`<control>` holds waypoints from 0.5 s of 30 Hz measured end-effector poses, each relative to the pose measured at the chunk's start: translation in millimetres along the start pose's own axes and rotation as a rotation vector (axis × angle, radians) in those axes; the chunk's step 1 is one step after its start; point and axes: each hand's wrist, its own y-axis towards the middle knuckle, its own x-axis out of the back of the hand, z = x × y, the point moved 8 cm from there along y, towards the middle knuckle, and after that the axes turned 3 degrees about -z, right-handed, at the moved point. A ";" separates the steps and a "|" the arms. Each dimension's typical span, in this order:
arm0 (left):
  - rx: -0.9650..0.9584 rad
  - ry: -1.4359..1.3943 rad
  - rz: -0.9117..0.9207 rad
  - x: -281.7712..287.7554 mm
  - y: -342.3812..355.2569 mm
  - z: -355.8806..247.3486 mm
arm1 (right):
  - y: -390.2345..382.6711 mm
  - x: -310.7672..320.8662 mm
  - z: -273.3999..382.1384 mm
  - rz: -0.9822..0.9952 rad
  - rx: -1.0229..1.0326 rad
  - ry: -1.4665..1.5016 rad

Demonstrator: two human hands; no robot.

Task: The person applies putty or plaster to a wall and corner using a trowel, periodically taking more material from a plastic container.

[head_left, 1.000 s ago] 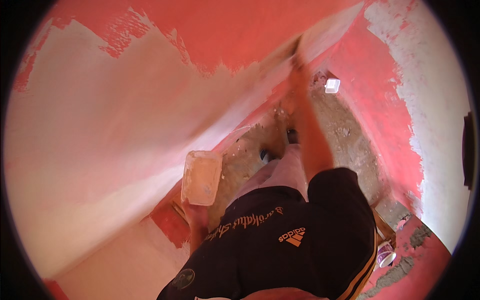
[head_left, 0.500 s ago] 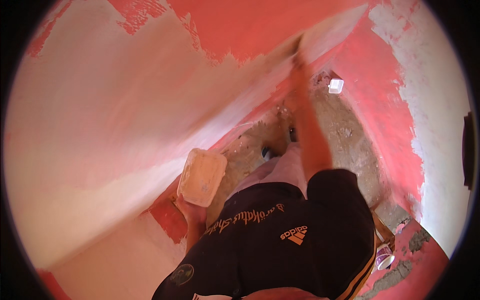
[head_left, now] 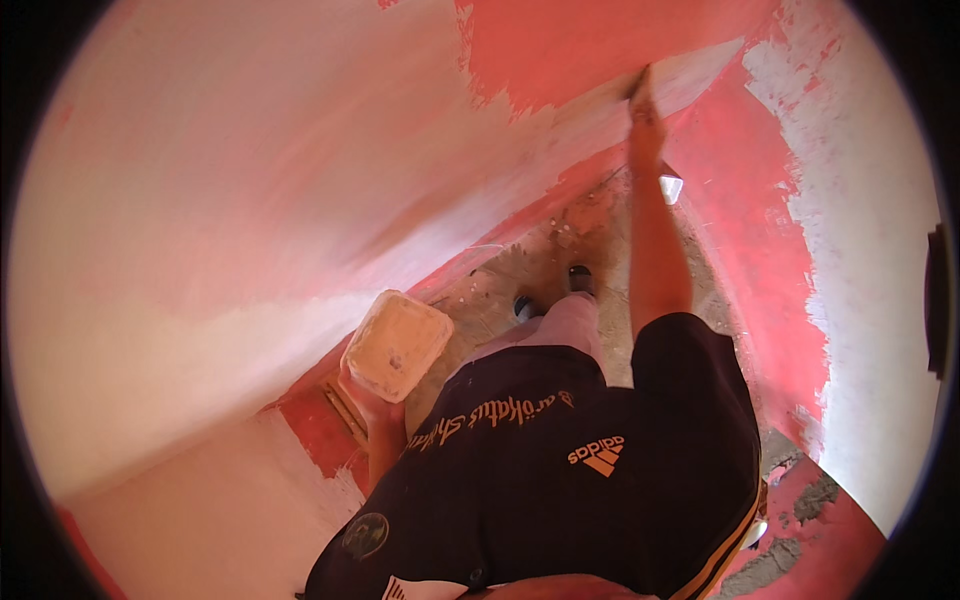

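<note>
A rectangular, pale plastic tub (head_left: 367, 380) rests in my left hand (head_left: 377, 408), whose fingers wrap its underside and near wall. Its inside looks pinkish under this light, with a darker spot. At the end of my outstretched arm, my right hand (head_left: 646, 118) is closed on a small dark tool, apparently a paintbrush (head_left: 636, 90), which is blurred and partly hidden by the fingers. The brush is against the wall (head_left: 300, 190), just below a patch of coral-red paint (head_left: 560, 50) with ragged edges. Whitish, streaky paint covers the wall around that patch.
A red-and-white wall (head_left: 740, 170) stands on the right, meeting the painted wall at a far corner. A small white container (head_left: 671, 188) sits on the stained floor (head_left: 610, 235) near that corner. Grey rough patches (head_left: 765, 567) mark a red surface at lower right.
My right hand has moved right along the wall, towards the corner, with the brush. The tub has shifted slightly left. More of the coral area at upper left now appears whitish as the view shifts.
</note>
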 end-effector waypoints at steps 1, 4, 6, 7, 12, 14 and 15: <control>-0.001 -0.001 -0.006 -0.3 -4.2 -2.2 | -33.2 -26.3 -3.0 -0.028 -0.090 -0.111; 0.006 0.013 -0.088 -4.6 -3.4 0.5 | -187.3 -92.0 -21.4 0.329 -0.085 -0.249; -0.030 0.158 0.001 1.4 4.6 4.3 | -242.8 -93.5 -31.4 0.513 -0.057 -0.244; -0.039 0.211 0.025 3.8 3.1 4.9 | -253.7 -86.3 -35.9 0.528 -0.031 -0.239; 0.223 -0.232 -0.090 3.2 4.0 17.3 | -87.4 6.4 -17.0 -0.133 -0.062 0.044; 0.233 -0.238 -0.052 0.6 8.5 22.2 | -23.7 29.3 -19.6 -0.107 -0.001 0.135; 0.233 -0.245 -0.036 1.4 9.2 23.5 | -8.3 34.3 -9.5 -0.131 0.156 0.027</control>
